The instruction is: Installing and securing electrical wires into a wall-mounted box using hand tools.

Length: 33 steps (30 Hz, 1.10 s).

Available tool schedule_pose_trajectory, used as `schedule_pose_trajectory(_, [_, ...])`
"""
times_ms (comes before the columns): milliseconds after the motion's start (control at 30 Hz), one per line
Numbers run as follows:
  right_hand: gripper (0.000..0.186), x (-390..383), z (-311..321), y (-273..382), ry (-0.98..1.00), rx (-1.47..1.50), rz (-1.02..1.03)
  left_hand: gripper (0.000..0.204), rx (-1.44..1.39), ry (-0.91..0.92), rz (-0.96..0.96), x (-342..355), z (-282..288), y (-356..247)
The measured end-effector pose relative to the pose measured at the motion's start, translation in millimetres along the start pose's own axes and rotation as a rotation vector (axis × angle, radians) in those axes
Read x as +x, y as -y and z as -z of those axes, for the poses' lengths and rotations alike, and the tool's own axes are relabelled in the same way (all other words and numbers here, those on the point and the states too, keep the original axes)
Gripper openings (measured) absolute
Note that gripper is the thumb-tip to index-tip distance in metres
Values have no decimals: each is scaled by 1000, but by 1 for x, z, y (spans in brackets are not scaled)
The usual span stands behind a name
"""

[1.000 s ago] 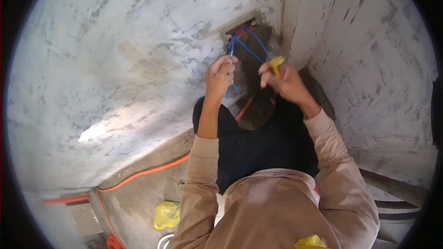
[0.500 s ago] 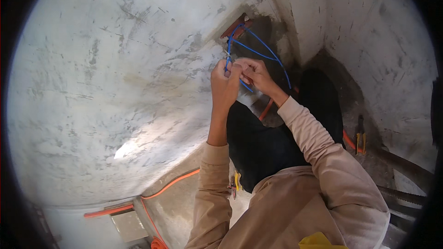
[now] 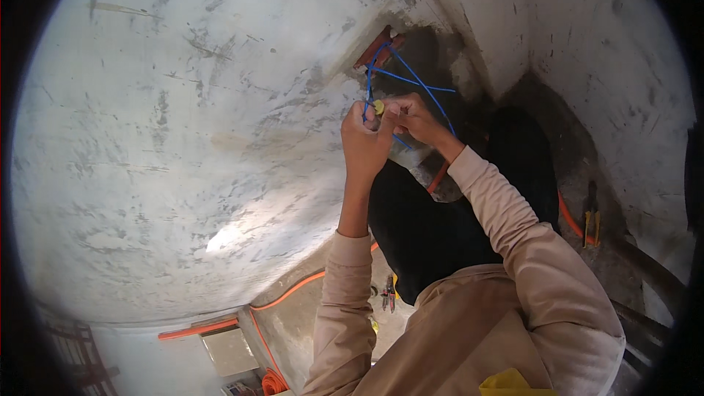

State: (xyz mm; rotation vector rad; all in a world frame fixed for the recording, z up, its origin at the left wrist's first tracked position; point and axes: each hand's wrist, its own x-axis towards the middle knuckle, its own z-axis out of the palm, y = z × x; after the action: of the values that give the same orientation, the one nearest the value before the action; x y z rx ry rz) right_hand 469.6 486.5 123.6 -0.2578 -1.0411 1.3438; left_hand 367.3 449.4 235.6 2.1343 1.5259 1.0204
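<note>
Head view: left hand (image 3: 364, 136) pinched on blue wire (image 3: 368, 89). Wire's long axis near upright in view, running from red box (image 3: 364, 57) in wall, straight ahead of left hand. Yellow roll (image 3: 378, 107) at fingertips, just right of wire; left hand nearer. Right hand (image 3: 418, 121) close beside left thumb, fingers curled in; whether clamped on anything, cannot tell. 2 loose wires (image 3: 408, 66) splay rightward from box, crossing. Pliers (image 3: 592, 214) on floor, well apart, to right.

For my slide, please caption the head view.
Left hand holds blue wires from a red wall box; right hand beside it.
</note>
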Motion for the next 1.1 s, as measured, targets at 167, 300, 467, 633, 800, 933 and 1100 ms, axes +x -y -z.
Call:
schedule_pose_trajectory(167, [37, 2, 6, -2, 57, 24, -13, 48, 29, 37, 72, 0, 2, -5])
schedule_pose_trajectory(300, [40, 3, 12, -8, 98, -10, -14, 46, 89, 50, 52, -1, 4, -6])
schedule_pose_trajectory(467, [46, 4, 18, -13, 120, -46, -53, 41, 124, 1, 37, -4, -1, -8])
schedule_pose_trajectory(633, [49, 3, 16, -18, 36, 22, -75, 48, 164, -97, -40, -4, -11, 1])
schedule_pose_trajectory(800, [51, 6, 12, -15, 10, -14, -8, 47, 109, -117, -50, -3, -11, 8])
schedule_pose_trajectory(933, [48, 10, 11, -17, -41, -77, 14, 47, 90, -135, -52, 0, -13, 16])
schedule_pose_trajectory(1100, [44, 11, 9, -15, -68, -156, 36, 50, 150, -177, -86, 1, -15, 21])
